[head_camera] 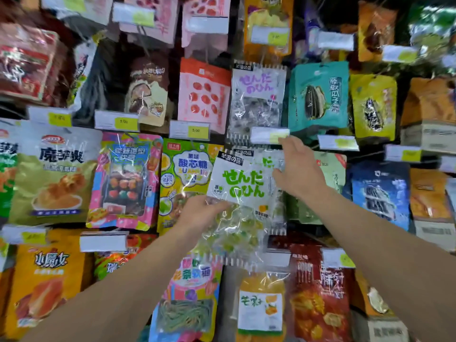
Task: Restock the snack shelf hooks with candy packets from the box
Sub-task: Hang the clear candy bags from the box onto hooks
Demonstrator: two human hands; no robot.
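We face the snack shelf (138, 70), crowded with hanging bags. We judge we're mid-hang: our candy packet (240, 193), clear with green lettering, is raised tilted in front of its hook row, just below the purple-lettered packet (257, 97). Our left hand (201, 213) grips its lower left side. Our right hand (299, 166) reaches past its top edge, fingers spread, toward the price tag (269, 135); the hook seems hidden behind. Next, line the packet's hole onto that hook.

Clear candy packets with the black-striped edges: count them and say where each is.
3. Purple-lettered packet hangs above; green-lettered packet is held by the left hand; another green one hangs behind it, by the right hand. More may be hidden behind.
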